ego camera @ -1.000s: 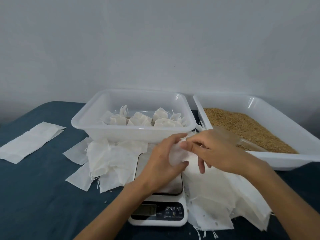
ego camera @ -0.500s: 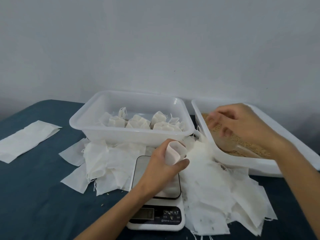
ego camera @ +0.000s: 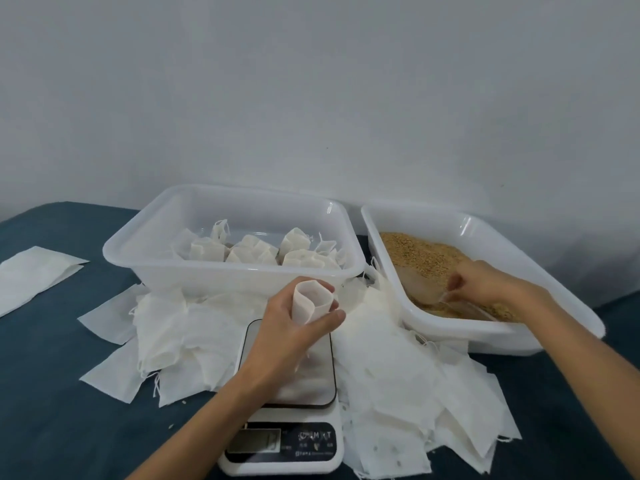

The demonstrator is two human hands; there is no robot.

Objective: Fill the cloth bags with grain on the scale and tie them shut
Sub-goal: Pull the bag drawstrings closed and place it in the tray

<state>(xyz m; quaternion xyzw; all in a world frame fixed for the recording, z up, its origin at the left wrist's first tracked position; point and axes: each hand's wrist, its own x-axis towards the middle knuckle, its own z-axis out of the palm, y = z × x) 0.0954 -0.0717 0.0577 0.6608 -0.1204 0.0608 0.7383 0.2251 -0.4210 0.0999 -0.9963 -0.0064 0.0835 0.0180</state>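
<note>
My left hand (ego camera: pixel 294 336) grips an open white cloth bag (ego camera: pixel 310 301) upright above the steel plate of the white kitchen scale (ego camera: pixel 313 379). The bag's mouth gapes upward and looks empty. My right hand (ego camera: pixel 485 284) is down in the right white tub (ego camera: pixel 568 306) of brown grain (ego camera: pixel 419 256), fingers curled round the handle of a clear plastic scoop (ego camera: pixel 420 284) lying in the grain. The left white tub (ego camera: pixel 145 258) holds several filled, tied bags (ego camera: pixel 252 252).
Loose empty cloth bags are heaped left (ego camera: pixel 173 337) and right (ego camera: pixel 408 382) of the scale on the dark blue tabletop (ego camera: pixel 52 410). A flat white cloth piece (ego camera: pixel 31 277) lies at the far left. A grey wall stands behind both tubs.
My right hand left the bag, swung right over the grain tub and dropped onto the scoop. My left hand kept the bag, now opened, above the scale.
</note>
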